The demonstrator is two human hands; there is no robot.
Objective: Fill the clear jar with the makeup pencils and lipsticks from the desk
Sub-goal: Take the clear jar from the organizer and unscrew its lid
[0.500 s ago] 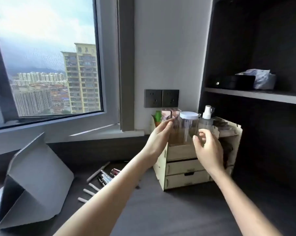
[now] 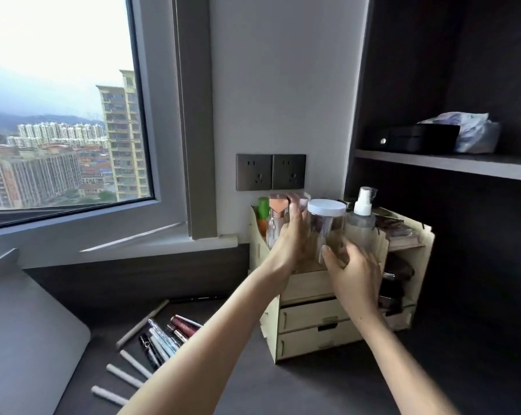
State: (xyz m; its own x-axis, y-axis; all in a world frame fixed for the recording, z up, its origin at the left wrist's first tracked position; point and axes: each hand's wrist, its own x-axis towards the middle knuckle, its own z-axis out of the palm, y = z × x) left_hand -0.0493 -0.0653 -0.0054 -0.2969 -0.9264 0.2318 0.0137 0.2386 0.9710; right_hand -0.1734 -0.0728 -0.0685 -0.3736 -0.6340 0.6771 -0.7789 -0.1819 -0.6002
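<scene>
1. The clear jar (image 2: pixel 326 232), closed by a white lid (image 2: pixel 326 207), is shown standing in the top tray of a pale wooden drawer organiser (image 2: pixel 313 319) at the back of the tabletop (image 2: pixel 313 384).
2. The left hand (image 2: pixel 292 238) is laid against the jar's left side, fingers extended upward; the right hand (image 2: pixel 353 272) is cupped round its lower right side. The jar appears to be gripped between both, though full contact cannot be confirmed.
3. A spray bottle (image 2: pixel 361 220) stands just beside the jar on the right; a rose-capped bottle (image 2: pixel 278 211) and a green-topped tube (image 2: pixel 263 209) stand just beside it on the left.
4. The makeup pencils and lipsticks (image 2: pixel 160 339) lie loose on the tabletop, well apart from the jar, beneath the left forearm.
5. Risk: because the jar is crowded, a sideways lift is judged likely to topple the spray bottle or the rose-capped bottle.
6. Risk: the smooth wall may slip if the jar is squeezed only lightly.
7. Risk: the pencils may be swept off by the left forearm as the jar is brought down.
8. The lid is not yet removed, so filling cannot begin.
</scene>
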